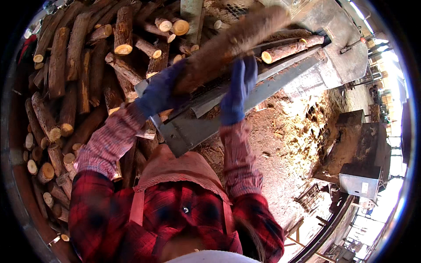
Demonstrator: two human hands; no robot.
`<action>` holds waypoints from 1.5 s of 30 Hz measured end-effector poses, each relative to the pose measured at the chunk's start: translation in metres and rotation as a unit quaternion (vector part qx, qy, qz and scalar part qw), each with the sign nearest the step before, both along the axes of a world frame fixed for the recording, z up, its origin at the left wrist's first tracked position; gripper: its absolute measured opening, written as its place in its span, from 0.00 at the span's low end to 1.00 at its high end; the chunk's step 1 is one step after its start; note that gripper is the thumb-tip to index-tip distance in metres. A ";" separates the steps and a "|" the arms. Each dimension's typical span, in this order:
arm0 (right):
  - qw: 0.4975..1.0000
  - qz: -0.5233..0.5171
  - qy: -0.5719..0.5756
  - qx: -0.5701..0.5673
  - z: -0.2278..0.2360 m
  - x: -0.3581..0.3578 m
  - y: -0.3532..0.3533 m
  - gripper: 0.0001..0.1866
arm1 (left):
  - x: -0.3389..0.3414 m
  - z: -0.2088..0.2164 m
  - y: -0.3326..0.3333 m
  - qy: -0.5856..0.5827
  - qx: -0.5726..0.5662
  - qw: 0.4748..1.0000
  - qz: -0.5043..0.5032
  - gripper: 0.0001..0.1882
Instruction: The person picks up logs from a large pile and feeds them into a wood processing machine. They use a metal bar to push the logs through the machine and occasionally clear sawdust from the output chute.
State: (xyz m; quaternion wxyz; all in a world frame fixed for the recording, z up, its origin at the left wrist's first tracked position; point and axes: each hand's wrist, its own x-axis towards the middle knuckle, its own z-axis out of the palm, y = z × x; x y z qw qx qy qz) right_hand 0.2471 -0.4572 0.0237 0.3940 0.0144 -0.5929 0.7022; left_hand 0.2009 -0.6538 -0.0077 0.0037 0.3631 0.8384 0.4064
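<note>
Log pile (66,87) to the left, trough (272,87) ahead of the person, wood debris (289,131) to the right.
The upper log (232,46) slants forward and rightward above the trough, with the left hand (160,87) at its near end and the right hand (239,90) just to its right. A second log (289,51) lies in the trough, farther right, near the machine housing (351,61) at the far end. Beyond the debris, at far right, stands a box (359,182).
</note>
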 end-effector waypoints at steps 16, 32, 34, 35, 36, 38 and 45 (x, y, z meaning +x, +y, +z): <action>0.889 -0.269 -0.315 0.195 -0.196 0.057 0.025 0.28 | -0.090 -0.150 -0.111 0.079 0.232 0.912 0.329 0.30; 0.826 -0.314 -0.421 0.206 -0.175 0.027 -0.008 0.27 | -0.283 -0.336 -0.230 -0.296 0.321 0.716 0.545 0.44; 0.835 -0.326 -0.411 0.168 -0.175 0.024 -0.010 0.28 | -0.256 -0.318 -0.258 -0.333 0.403 0.705 0.480 0.42; 0.856 -0.313 -0.396 0.114 -0.175 0.028 -0.009 0.30 | -0.244 -0.302 -0.270 -0.347 0.422 0.703 0.456 0.41; 0.831 -0.334 -0.419 0.152 -0.165 0.026 -0.016 0.30 | -0.231 -0.285 -0.280 -0.354 0.419 0.710 0.440 0.40; 0.781 -0.359 -0.460 0.223 -0.145 0.019 -0.029 0.31 | -0.207 -0.239 -0.306 -0.374 0.390 0.727 0.424 0.36; 0.910 0.349 -0.225 0.005 -0.099 -0.057 -0.187 0.32 | -0.136 -0.038 -0.274 -0.289 0.288 0.872 0.268 0.30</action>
